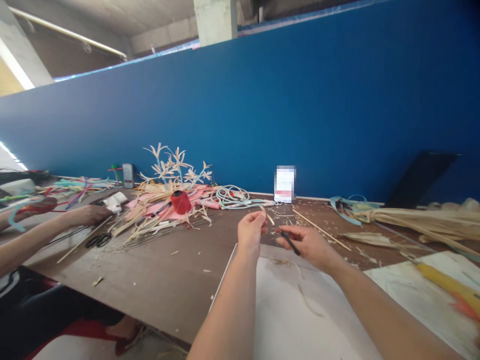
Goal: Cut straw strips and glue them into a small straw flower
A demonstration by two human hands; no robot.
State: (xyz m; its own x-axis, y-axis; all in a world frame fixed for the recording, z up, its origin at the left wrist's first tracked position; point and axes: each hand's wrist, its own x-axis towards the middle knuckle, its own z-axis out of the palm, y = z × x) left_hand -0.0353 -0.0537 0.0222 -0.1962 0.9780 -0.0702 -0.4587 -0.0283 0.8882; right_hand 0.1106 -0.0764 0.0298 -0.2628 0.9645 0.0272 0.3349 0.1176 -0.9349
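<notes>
The person's left hand pinches a narrow, pale, leaf-like strip between thumb and fingers, above the far end of a white flat board. The right hand is closed around a slim dark tool, its far end pointing up and to the left at the strip; whether the two touch is too small to tell. On the white board, just below the hands, lie a small tuft of brownish fibre and a thin curled strand.

Beyond the hands, pale shavings are scattered over the brown bench, beside a long thin wooden stick. A bright upright screen, blurred out, stands near the tall blue partition. To its left lie a coil of light-blue cord and a red spool with a dark top, with pale star-shaped flowers on stems behind the spool. To the right are a bundle of dry, straw-coloured husks and a tool with a yellow handle.

At far left, a co-worker's hand is near black-handled scissors.
</notes>
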